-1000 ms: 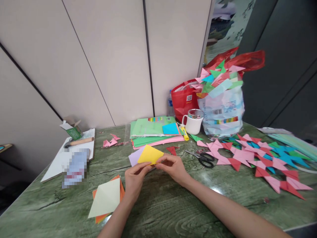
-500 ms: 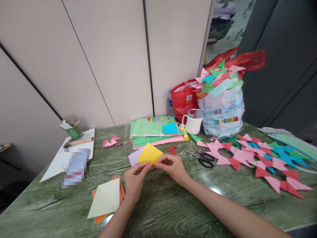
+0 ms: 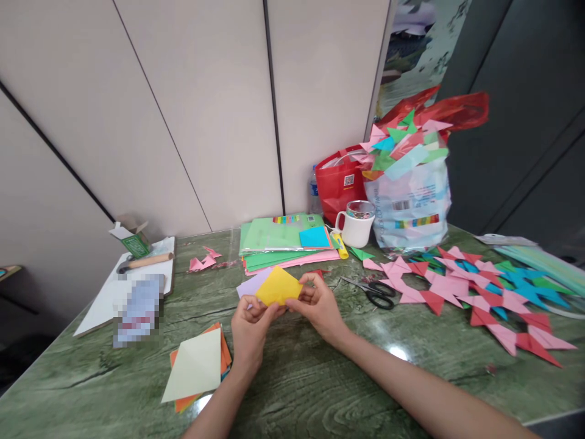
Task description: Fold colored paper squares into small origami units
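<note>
A yellow sheet of paper [image 3: 278,286] is held up between my two hands, its upper corner pointing away from me. My left hand [image 3: 251,326] pinches its lower left edge, and my right hand [image 3: 320,310] grips its right corner and lower edge. Whether the paper is folded along its lower side is hidden by my fingers. Behind it a lilac sheet [image 3: 248,285] lies on the table, partly covered. Near my left wrist rests a pile of square papers [image 3: 194,366], pale cream on top with orange beneath. A small red folded piece [image 3: 319,273] shows just past my right hand.
Black scissors [image 3: 377,292] lie right of my hands, beside folded paper stars [image 3: 445,285]. A white mug [image 3: 358,227], a red bag [image 3: 338,192] and a full plastic bag [image 3: 411,204] stand behind. Coloured paper packs [image 3: 274,235] lie centre back; a hammer [image 3: 146,262] rests on a white board [image 3: 98,308].
Both hands have shifted slightly with the yellow paper, which sits a little lower. My left fingers have curled further over its left side, and my right fingers have moved up its right corner.
</note>
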### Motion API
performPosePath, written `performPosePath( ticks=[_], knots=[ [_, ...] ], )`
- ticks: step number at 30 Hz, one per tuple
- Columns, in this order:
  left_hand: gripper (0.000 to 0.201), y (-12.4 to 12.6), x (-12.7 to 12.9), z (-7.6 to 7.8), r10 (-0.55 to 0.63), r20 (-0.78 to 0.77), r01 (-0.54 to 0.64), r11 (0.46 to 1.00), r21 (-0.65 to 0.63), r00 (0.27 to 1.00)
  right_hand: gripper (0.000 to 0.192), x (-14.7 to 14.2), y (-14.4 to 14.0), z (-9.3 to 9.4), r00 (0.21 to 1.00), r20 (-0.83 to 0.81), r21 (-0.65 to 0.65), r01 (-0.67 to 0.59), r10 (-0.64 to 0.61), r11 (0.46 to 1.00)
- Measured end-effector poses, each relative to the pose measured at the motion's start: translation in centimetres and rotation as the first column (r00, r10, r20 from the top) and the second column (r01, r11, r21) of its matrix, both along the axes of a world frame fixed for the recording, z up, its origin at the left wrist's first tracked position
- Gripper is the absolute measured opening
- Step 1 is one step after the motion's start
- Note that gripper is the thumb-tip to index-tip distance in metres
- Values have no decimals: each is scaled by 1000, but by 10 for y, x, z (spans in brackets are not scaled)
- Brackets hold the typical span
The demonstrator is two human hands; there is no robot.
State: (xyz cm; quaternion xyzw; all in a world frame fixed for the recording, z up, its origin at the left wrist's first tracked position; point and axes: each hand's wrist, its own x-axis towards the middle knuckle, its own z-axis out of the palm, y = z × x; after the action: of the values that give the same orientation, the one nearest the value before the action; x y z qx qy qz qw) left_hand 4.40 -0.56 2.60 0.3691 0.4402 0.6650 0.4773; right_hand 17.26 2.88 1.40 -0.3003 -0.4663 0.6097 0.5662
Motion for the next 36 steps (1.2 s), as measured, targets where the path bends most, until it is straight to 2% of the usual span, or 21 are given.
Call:
performPosePath(
  ticks=[4, 8, 12, 20, 28, 36],
  knots=[
    [42, 1, 0, -1, -6, 45, 8, 998, -55, 999, 59, 0, 0, 1, 999, -4, -10, -33, 33, 999],
    [44, 2, -2, -2, -69, 28, 72, 990, -118, 997, 55, -1, 0, -2, 998, 13, -9, -68, 68, 998],
    [37, 2, -4, -4, -123, -8, 121, 985, -124, 992, 50, -1, 0, -4, 997, 31, -11, -76, 77, 997],
    [29, 1, -3, -3, -77, -40, 71, 988, -135, 996, 39, -2, 0, -7, 994, 52, 20, -102, 100, 995],
    [26, 1, -2, -1, -50, -44, 43, 987, -158, 998, 38, -4, 0, -7, 993, 57, 7, -100, 100, 995],
    [25, 2, -4, -6, -50, -10, 48, 988, -144, 999, 39, -4, -1, -8, 991, 86, 15, -106, 104, 994]
  ],
)
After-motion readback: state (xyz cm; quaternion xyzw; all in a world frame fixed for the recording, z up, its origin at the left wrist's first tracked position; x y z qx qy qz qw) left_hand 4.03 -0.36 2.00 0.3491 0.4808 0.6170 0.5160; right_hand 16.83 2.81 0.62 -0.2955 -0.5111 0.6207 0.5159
